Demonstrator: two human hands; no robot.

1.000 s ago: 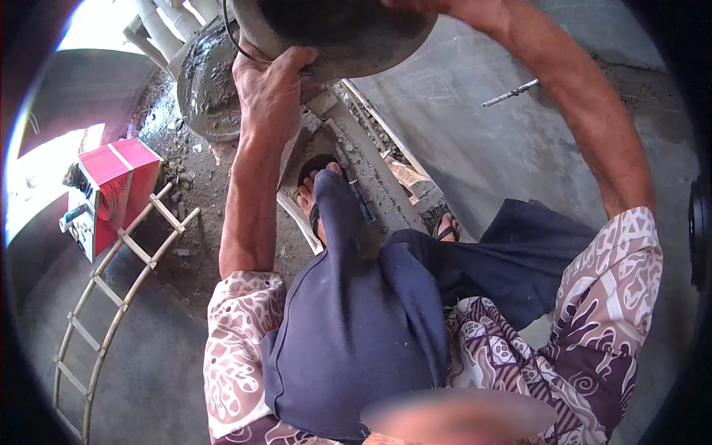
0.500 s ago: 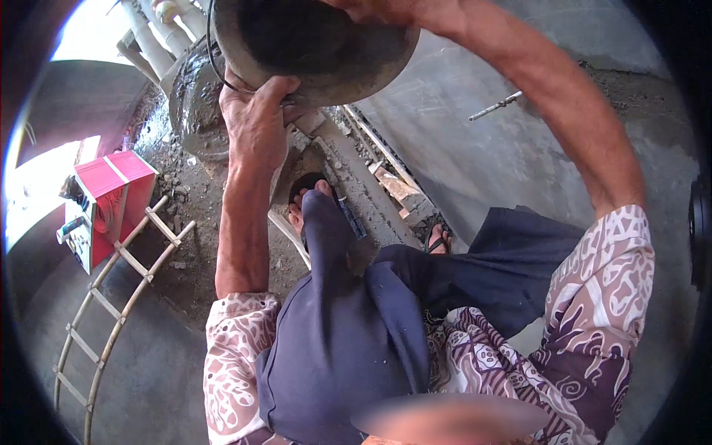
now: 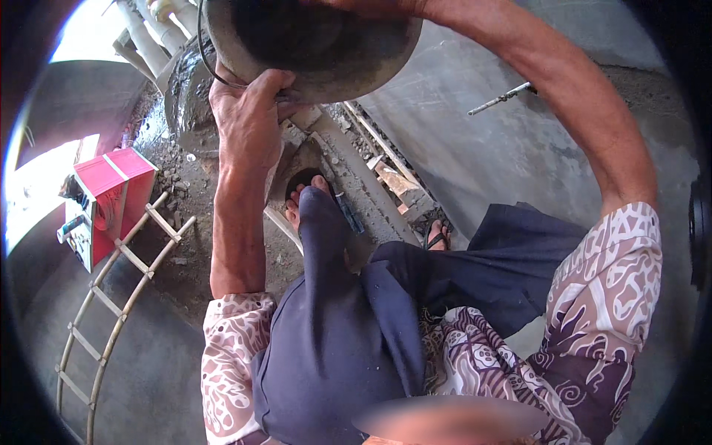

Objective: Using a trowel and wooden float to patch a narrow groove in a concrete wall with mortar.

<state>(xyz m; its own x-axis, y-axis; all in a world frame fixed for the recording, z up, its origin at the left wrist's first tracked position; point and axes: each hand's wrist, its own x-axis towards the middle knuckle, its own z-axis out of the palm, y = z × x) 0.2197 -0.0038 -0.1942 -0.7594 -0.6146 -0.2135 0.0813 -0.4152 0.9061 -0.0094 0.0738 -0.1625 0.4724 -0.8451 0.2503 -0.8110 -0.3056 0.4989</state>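
Black wire handle (image 3: pixel 201 37), leftmost, runs down to the left hand (image 3: pixel 248 107), which is clamped on the near-left rim, thumb over the edge. Grey bucket (image 3: pixel 371 81) at top centre, tilted, its dark mouth toward the wearer. Right hand (image 3: pixel 374 6) at the far side, cut by the upper edge; cannot tell whether it grips. Hands well apart.

Judgement on technique: left thumb locked over the rim, handle clear of the fingers; right palm steadying the far side so the bucket does not roll; both feet braced, ground being uneven.

Count, left to right: one red-pink box (image 3: pixel 119 178); one ladder (image 3: pixel 124 315); one handle; two hands; one bucket; two sandalled feet (image 3: pixel 293 211); one rod (image 3: pixel 498 101).
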